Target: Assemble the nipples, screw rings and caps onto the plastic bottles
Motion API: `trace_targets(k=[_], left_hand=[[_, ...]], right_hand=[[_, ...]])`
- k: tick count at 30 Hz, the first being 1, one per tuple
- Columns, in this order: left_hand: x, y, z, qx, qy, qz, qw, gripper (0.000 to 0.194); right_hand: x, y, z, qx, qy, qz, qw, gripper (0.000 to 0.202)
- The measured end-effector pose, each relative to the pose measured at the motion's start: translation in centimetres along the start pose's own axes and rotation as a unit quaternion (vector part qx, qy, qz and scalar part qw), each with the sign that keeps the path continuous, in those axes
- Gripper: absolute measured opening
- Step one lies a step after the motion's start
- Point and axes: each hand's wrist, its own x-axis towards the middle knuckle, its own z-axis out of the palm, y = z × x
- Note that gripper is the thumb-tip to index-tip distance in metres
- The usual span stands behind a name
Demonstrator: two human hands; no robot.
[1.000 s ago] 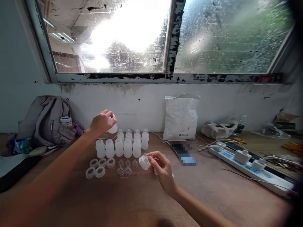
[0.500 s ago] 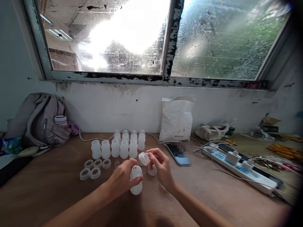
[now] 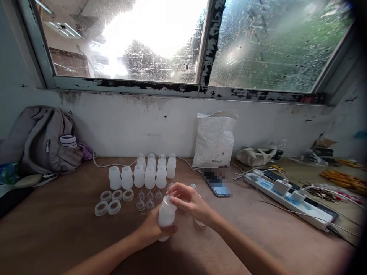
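My left hand (image 3: 150, 228) is wrapped round a frosted white baby bottle (image 3: 166, 217), tilted slightly, above the near middle of the table. At its mouth sits a translucent screw ring (image 3: 169, 201), which the fingers of my right hand (image 3: 191, 200) pinch from above; a clear teat seems to rise from it, mostly covered by the fingers. Left of the hands, several clear teats (image 3: 150, 205) stand on the table. Several loose screw rings (image 3: 114, 207) lie farther left. Behind them is a row of open bottles (image 3: 139, 176), with topped bottles (image 3: 171, 167) at the back.
Partly under my right wrist lies a clear round piece (image 3: 200, 222). A phone (image 3: 219, 187) lies before a white plastic bag (image 3: 215, 139). On the right are a power strip (image 3: 289, 200) and cables. A grey backpack (image 3: 40, 143) stands at the left against the wall.
My right hand has moved left and brought the screw ring from beside the bottle onto its mouth. The bottle has risen slightly in the view, and the teats on the table show more.
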Motion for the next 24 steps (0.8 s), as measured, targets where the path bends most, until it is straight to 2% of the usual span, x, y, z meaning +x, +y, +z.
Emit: trace_targets(k=[3, 7, 10, 17, 21, 24], left_hand=[[0.0, -0.2, 0.0, -0.022, 0.018, -0.01, 1.0, 0.047], [-0.3, 0.0, -0.1, -0.046, 0.007, -0.035, 0.998, 0.024], [-0.5, 0.5, -0.2, -0.1, -0.025, -0.057, 0.993, 0.016], [-1.1, 0.7, -0.5, -0.265, -0.107, -0.111, 0.952, 0.024], [-1.4, 0.3, -0.4, -0.29, -0.113, -0.125, 0.942, 0.028], [-1.5, 0.0, -0.3, -0.315, -0.109, -0.132, 0.934, 0.031]], right_hand=[[0.1, 0.2, -0.2, 0.033, -0.033, 0.008, 0.999, 0.024], [0.2, 1.0, 0.0, 0.118, -0.061, 0.027, 0.991, 0.032], [0.3, 1.4, 0.2, 0.175, -0.063, 0.045, 0.981, 0.035], [0.2, 1.0, 0.0, 0.281, -0.12, 0.107, 0.946, 0.048], [0.2, 1.1, 0.0, 0.278, -0.143, 0.12, 0.942, 0.049], [0.1, 1.3, 0.3, 0.298, -0.132, 0.113, 0.939, 0.046]])
